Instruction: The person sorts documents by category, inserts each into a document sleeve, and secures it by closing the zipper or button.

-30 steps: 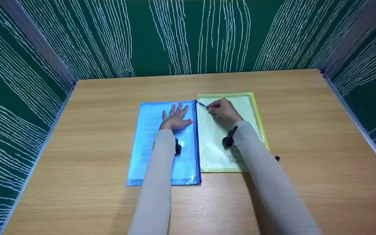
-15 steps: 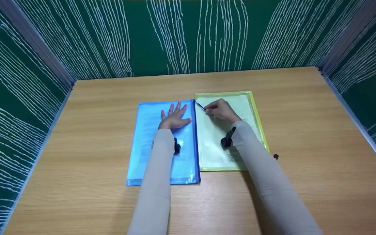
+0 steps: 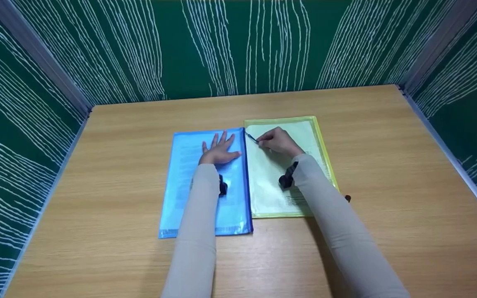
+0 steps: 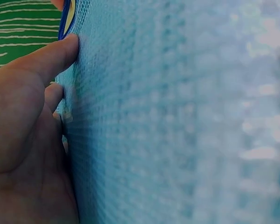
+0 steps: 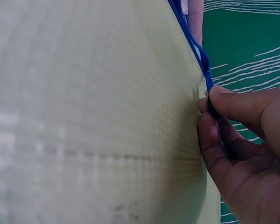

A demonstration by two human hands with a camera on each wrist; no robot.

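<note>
A blue mesh zipper pouch (image 3: 184, 182) with a printed sheet inside lies flat on the table. My left hand (image 3: 221, 152) rests on its upper part, fingers spread; the left wrist view shows that hand (image 4: 28, 102) against the blue mesh (image 4: 177, 116). Along the pouch's right side runs a dark blue zipper (image 3: 247, 186). My right hand (image 3: 280, 140) pinches the dark zipper pull (image 3: 253, 137) near the top right corner. In the right wrist view, thumb and fingers of the right hand (image 5: 252, 140) hold the pull below the blue zipper edge (image 5: 196, 44).
A yellow-edged mesh pouch (image 3: 269, 190) with a pale sheet lies to the right, partly under the blue pouch's zipper edge. A small dark object (image 3: 348, 198) shows beside my right sleeve. Green walls with white lines (image 3: 280, 45) border the wooden table (image 3: 97, 186).
My right hand has shifted slightly toward me with the zipper pull, along the blue pouch's edge. My left hand has stayed on the pouch. The head view has drifted a little.
</note>
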